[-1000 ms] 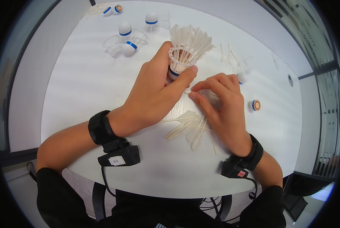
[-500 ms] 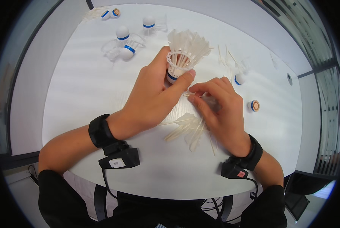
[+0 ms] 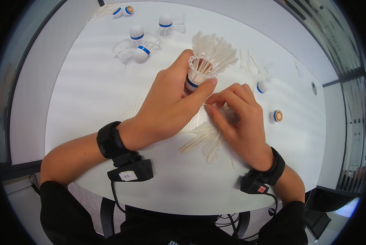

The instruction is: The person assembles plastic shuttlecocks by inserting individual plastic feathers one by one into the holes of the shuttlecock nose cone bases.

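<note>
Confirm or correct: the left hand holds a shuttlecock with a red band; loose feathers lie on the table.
Red is wrong: the head view shows a blue band. The left hand holds the shuttlecock and loose feathers lie on the table.

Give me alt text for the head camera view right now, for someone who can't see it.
A person's left hand holds a partly feathered shuttlecock, while the right hand pinches what looks like a feather near its base. Loose feathers lie nearer the person on a white table, with blue-banded shuttlecock heads scattered farther back and to the right.
</note>
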Tool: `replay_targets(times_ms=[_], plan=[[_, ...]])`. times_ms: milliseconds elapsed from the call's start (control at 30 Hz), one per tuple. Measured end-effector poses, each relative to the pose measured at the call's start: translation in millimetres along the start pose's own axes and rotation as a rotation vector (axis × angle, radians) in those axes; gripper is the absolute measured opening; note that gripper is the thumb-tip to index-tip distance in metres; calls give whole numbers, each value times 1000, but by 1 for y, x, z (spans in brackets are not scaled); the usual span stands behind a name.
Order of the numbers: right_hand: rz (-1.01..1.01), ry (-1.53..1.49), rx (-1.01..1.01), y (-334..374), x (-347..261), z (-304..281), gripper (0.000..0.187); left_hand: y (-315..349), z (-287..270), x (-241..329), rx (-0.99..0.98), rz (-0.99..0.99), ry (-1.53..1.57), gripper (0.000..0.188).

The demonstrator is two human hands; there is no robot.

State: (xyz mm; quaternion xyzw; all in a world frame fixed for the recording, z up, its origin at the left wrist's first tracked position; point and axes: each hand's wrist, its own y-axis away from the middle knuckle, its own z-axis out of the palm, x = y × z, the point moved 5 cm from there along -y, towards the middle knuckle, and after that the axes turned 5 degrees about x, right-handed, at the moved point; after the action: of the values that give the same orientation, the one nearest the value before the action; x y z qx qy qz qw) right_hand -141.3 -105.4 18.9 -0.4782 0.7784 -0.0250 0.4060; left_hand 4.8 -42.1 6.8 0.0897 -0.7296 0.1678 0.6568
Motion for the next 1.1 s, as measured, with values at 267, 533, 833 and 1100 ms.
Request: replay_targets(times_ms=[267, 533, 833, 1100], plan=[[-43, 48, 37, -2, -6, -5, 17, -2, -1, -1, 5, -13, -21, 21], [127, -263, 132, 2, -1, -5, 16, -1, -2, -1, -9, 0, -24, 22], [-9, -286, 190, 0, -4, -14, 27, -2, 0, -3, 15, -3, -23, 21], [197, -506, 178, 1, 9, -8, 20, -1, -1, -4, 8, -9, -37, 24]])
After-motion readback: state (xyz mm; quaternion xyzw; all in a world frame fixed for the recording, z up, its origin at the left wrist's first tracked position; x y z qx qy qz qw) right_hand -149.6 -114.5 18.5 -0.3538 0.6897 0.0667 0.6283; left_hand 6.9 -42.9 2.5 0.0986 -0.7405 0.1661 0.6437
